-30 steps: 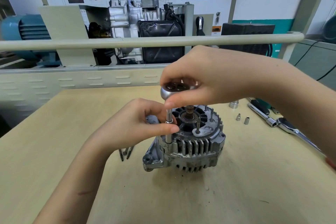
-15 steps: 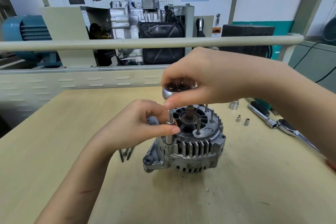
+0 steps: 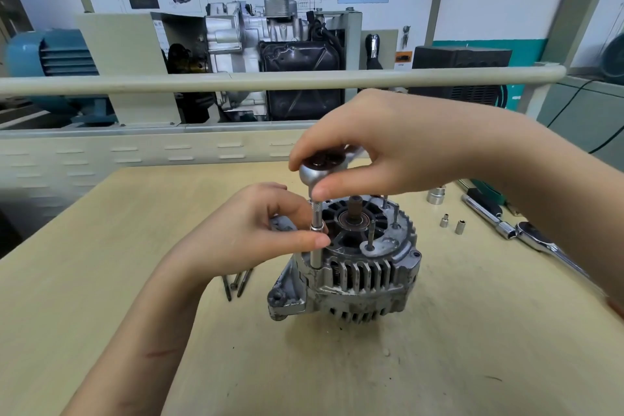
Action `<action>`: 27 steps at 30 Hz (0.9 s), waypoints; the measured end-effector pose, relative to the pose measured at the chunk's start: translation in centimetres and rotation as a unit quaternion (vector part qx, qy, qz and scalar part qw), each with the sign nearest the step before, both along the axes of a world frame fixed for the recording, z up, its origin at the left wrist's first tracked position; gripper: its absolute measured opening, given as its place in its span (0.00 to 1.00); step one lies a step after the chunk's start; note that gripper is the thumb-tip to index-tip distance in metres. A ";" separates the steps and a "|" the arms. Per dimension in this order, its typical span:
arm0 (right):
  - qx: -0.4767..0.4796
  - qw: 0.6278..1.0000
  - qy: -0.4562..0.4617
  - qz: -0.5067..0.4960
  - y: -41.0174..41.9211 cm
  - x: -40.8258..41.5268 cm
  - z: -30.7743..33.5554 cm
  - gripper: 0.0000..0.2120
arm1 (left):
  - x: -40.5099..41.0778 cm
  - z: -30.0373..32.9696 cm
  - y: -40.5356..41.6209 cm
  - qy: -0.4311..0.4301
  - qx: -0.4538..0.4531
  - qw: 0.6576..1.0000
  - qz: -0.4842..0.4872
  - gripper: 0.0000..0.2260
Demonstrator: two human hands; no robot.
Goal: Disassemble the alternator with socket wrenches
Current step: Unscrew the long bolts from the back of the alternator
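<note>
A grey alternator [image 3: 358, 273] stands upright in the middle of the wooden table [image 3: 439, 365], shaft end up. A socket wrench head [image 3: 315, 170] sits on a vertical extension and socket [image 3: 316, 240] planted on the alternator's left rim. My right hand [image 3: 378, 145] grips the wrench head from above with thumb and fingers. My left hand [image 3: 256, 230] pinches the extension shaft between thumb and fingers. The wrench handle is hidden behind my right hand.
Three removed long bolts [image 3: 236, 282] lie left of the alternator. To the right lie a large socket [image 3: 436, 195], two small sockets [image 3: 452, 223] and another ratchet wrench [image 3: 526, 233]. A rail [image 3: 169, 81] and an engine display stand behind the table.
The wrench head has turned slightly under my right hand's fingers. Both hands otherwise stay in place on the tool.
</note>
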State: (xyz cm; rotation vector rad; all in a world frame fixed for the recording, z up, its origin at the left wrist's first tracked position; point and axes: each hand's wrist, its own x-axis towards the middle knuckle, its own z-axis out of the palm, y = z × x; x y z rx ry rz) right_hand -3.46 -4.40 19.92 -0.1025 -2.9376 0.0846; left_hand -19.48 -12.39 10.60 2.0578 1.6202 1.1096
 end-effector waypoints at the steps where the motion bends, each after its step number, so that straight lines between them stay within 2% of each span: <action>1: 0.002 1.000 0.000 -0.005 -0.1 0.0 0.1 0.16 | 0.1 0.0 0.0 0.006 0.012 1.000 0.002 0.18; 5: 0.003 1.000 -0.001 -0.013 -0.4 0.0 0.1 0.19 | 0.5 0.1 0.0 0.012 0.034 0.999 -0.016 0.18; 8: 0.011 1.000 0.005 -0.007 -0.4 0.0 -0.1 0.16 | 0.2 0.1 0.0 -0.004 -0.004 1.000 -0.029 0.18; 12: 0.008 1.000 0.005 0.013 -0.1 0.0 -0.1 0.13 | 0.2 0.2 -0.2 -0.043 -0.061 0.995 -0.060 0.05; 15: -0.007 1.000 -0.006 0.023 -0.1 0.0 -0.1 0.14 | 0.2 0.2 -0.2 -0.056 -0.058 0.995 -0.053 0.11; 21: 0.012 1.000 0.008 0.004 -0.3 0.0 0.0 0.16 | 0.4 0.1 -0.1 -0.008 -0.004 1.000 -0.018 0.25; 27: 0.013 1.000 0.009 -0.003 -0.5 0.0 -0.1 0.16 | 0.2 -0.1 0.0 -0.033 -0.027 0.999 -0.022 0.20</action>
